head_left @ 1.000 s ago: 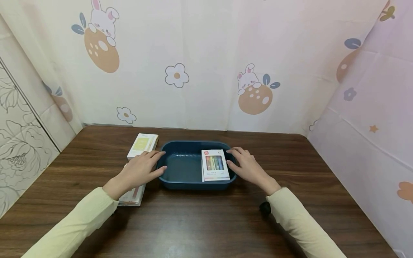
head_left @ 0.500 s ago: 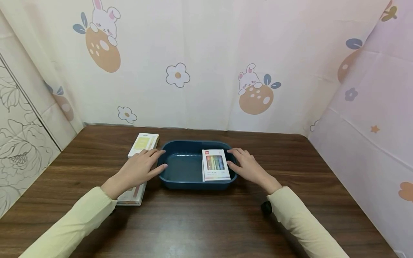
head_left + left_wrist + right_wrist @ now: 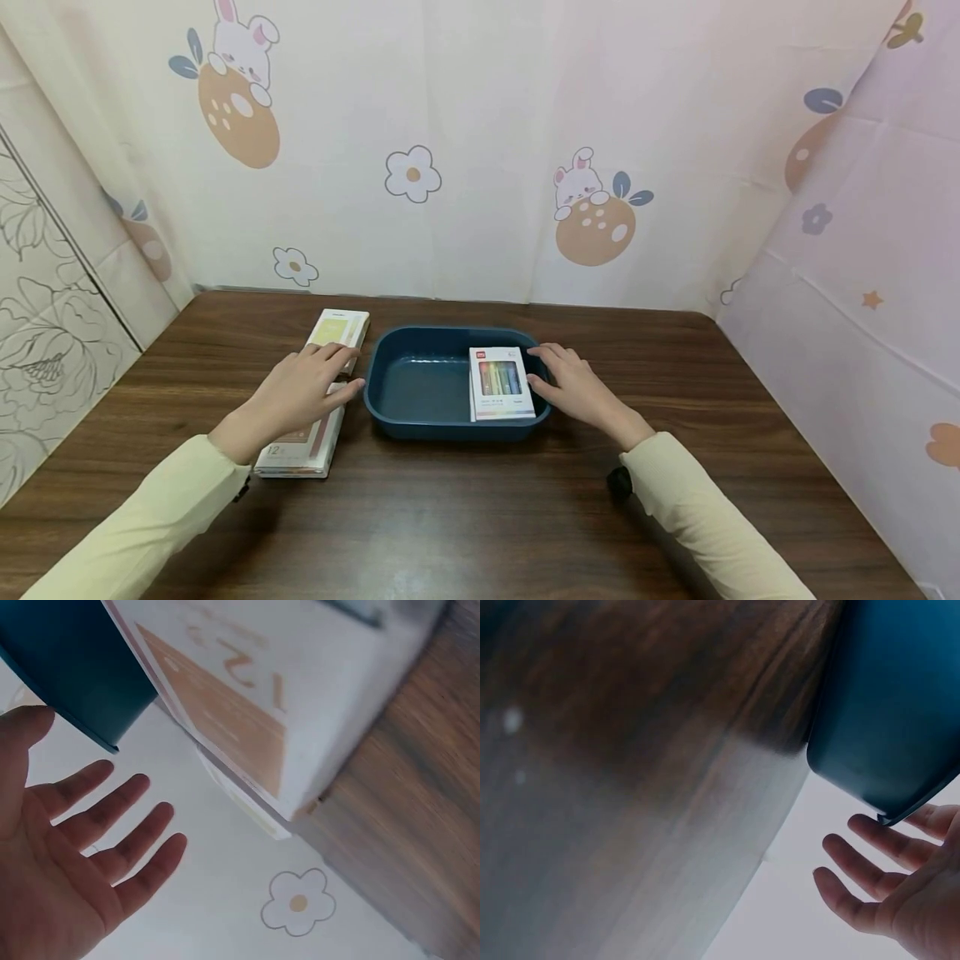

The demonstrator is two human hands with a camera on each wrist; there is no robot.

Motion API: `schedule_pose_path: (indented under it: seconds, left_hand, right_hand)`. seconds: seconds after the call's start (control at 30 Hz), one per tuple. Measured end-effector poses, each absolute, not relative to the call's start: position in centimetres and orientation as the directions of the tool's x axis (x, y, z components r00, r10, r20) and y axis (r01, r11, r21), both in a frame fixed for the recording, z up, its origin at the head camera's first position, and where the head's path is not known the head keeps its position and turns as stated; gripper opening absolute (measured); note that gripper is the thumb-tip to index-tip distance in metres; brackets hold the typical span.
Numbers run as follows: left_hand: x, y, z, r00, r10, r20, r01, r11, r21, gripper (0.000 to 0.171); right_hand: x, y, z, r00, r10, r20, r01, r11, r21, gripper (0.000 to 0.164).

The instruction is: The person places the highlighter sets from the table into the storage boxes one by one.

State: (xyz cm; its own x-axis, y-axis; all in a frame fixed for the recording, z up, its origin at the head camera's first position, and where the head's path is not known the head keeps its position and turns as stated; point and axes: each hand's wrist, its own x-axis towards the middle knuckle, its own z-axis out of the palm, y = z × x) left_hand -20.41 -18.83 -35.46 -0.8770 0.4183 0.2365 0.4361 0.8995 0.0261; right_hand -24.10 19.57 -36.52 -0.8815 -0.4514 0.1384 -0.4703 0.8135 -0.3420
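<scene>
A dark blue plastic basin [image 3: 450,431] sits on the table. Leaning at its right end is a white box of coloured sticks [image 3: 502,404] with a rainbow window. My left hand [image 3: 288,392] hovers just left of the basin with fingers spread and nothing held. Beneath it lie a white box marked 12 [image 3: 300,457] and, farther back, a white box with a yellow-green label [image 3: 347,332], both partly covered by the hand. My right hand [image 3: 581,393] is at the basin's right rim, thumb and forefinger over the edge; in the right wrist view its fingers [image 3: 855,870] are loosely bent.
The brown wooden table [image 3: 465,517] runs back to a patterned curtain [image 3: 480,208] with rabbits and flowers. More curtain hangs close along the right side, and a panel with flower drawings [image 3: 45,350] stands on the left.
My left hand has drawn away from the basin's left rim and shifted left over the white boxes. The right hand stays at the right rim, and the basin has not moved.
</scene>
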Motion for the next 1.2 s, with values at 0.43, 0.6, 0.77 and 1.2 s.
schedule_pose_path:
  seconds: [0.43, 0.6, 0.77, 1.2]
  left_hand:
    - [-19.1, -19.8, -36.8, -0.926, 0.363, 0.099, 0.365, 0.931, 0.004, 0.054]
    - [-19.0, -19.8, -37.2, -0.937, 0.344, 0.065, 0.347, 0.938, 0.029, 0.060]
    - [-18.9, -19.9, -37.6, -0.942, 0.332, 0.047, 0.334, 0.941, 0.054, 0.061]
    - [-19.0, -20.0, -38.1, -0.934, 0.354, 0.053, 0.358, 0.923, 0.139, 0.051]
  right_hand:
    - [-24.0, 19.4, -36.4, -0.881, -0.453, 0.139, -0.472, 0.819, -0.325, 0.048]
    - [-23.9, 19.4, -36.4, -0.883, -0.450, 0.133, -0.468, 0.819, -0.332, 0.048]
    - [-24.0, 19.4, -36.5, -0.884, -0.450, 0.129, -0.466, 0.823, -0.325, 0.048]
    - [-24.0, 19.4, -36.5, -0.884, -0.451, 0.125, -0.466, 0.825, -0.321, 0.048]
